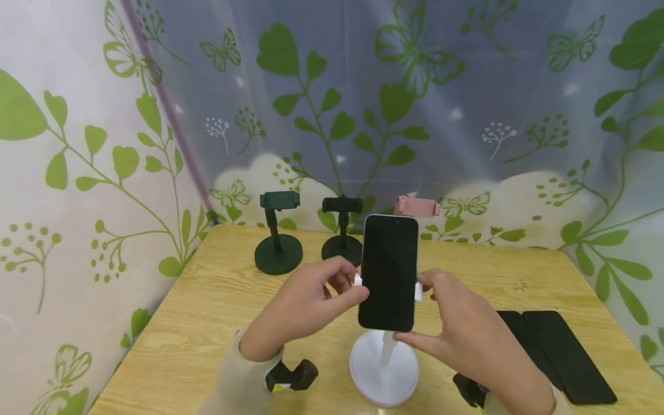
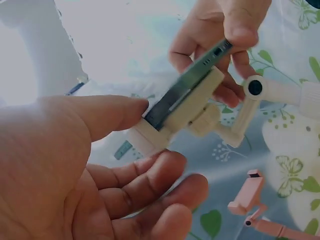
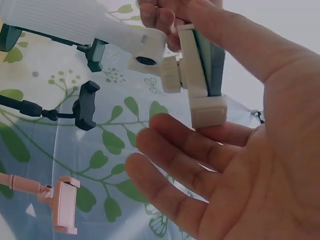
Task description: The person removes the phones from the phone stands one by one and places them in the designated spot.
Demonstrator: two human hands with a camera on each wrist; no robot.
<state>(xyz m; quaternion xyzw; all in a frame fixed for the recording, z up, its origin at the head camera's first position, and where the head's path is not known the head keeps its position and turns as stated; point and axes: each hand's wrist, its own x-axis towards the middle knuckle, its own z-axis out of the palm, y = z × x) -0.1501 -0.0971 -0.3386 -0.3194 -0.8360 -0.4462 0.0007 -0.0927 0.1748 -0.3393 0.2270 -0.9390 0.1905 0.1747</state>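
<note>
A smartphone (image 1: 388, 271) with a dark screen stands upright in the clamp of a white phone stand (image 1: 381, 386), its round base on the table. My left hand (image 1: 316, 300) pinches the left side, thumb on the phone's front edge and fingertips at the white clamp (image 2: 195, 102). On the other side, my right hand (image 1: 467, 328) holds the clamp and phone, its thumb near the phone's bottom edge and the fingers at the clamp's right end. In the right wrist view the phone's edge (image 3: 215, 65) sits inside the clamp, close to the right thumb.
A dark green stand (image 1: 278, 253), a black stand (image 1: 342, 245) and a pink stand (image 1: 417, 206) line the back of the wooden table (image 1: 207, 323). Two flat black slabs (image 1: 570, 357) lie at the right. A leaf-patterned curtain (image 1: 332, 86) hangs behind.
</note>
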